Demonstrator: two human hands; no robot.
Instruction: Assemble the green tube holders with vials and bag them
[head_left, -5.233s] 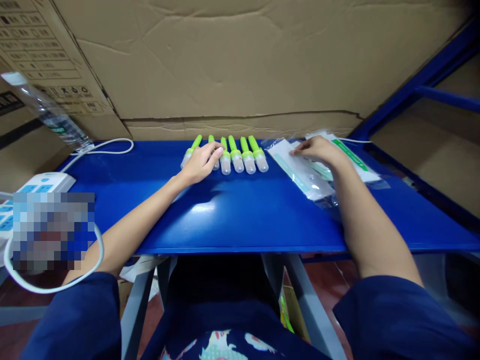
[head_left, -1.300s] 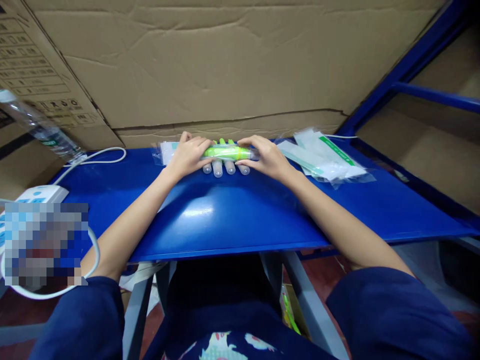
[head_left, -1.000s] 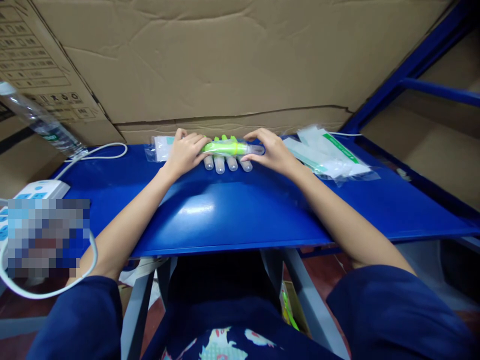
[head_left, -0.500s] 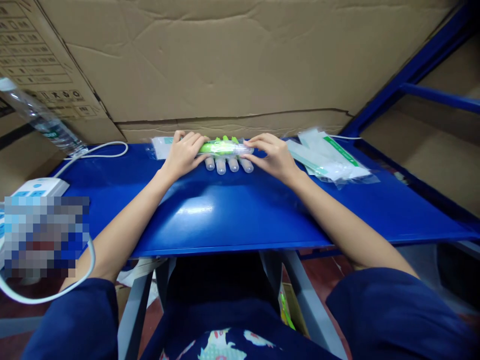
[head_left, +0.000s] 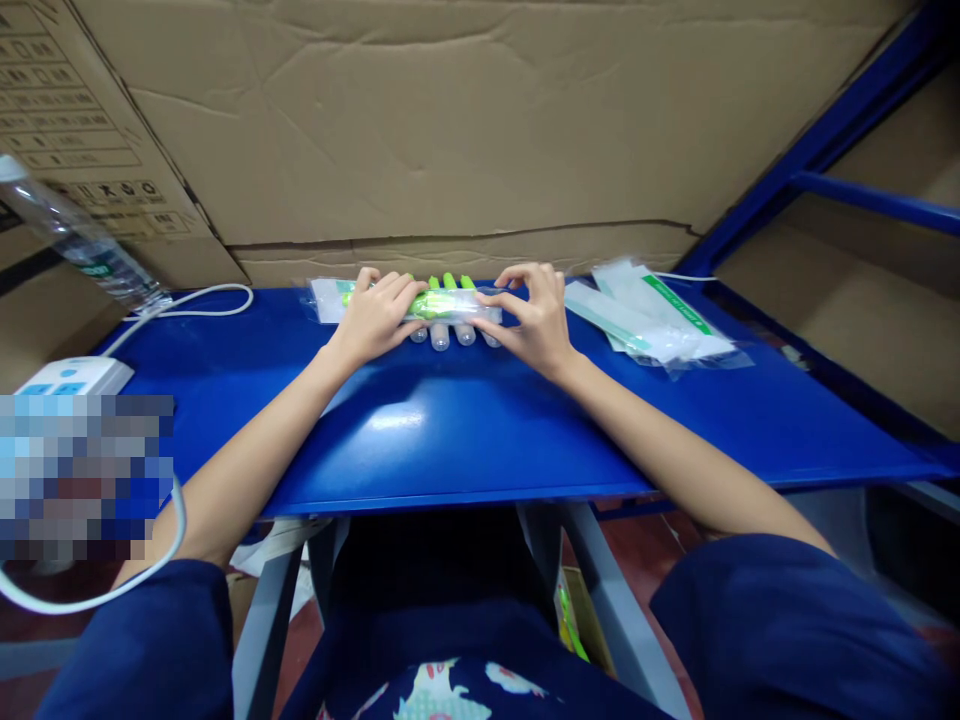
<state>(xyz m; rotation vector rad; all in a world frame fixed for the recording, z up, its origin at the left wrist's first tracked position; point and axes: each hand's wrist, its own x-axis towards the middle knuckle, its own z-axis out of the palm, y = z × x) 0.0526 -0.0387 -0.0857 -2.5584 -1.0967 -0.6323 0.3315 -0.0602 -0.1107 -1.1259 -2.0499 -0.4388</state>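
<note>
A clear plastic sleeve (head_left: 454, 303) with a green item inside lies crosswise between my hands. My left hand (head_left: 377, 312) grips its left part, fingers over the top and thumb below. At its right end my right hand (head_left: 534, 318) pinches the sleeve between thumb and index finger, the other fingers raised. Under the sleeve, several green pens with clear caps (head_left: 440, 338) lie side by side, green ends pointing away from me. A packet with a white part (head_left: 327, 300) reaches out to the left, partly behind my left hand.
Clear packets with a green strip (head_left: 660, 315) lie on the blue table (head_left: 465, 430) at the right. At the left are a plastic bottle (head_left: 90, 245), a white power strip (head_left: 82, 376) and a white cable. Cardboard (head_left: 450, 130) stands behind the table.
The green item has shifted left within the sleeve, away from its right end. My right hand has moved slightly left and turned more upright.
</note>
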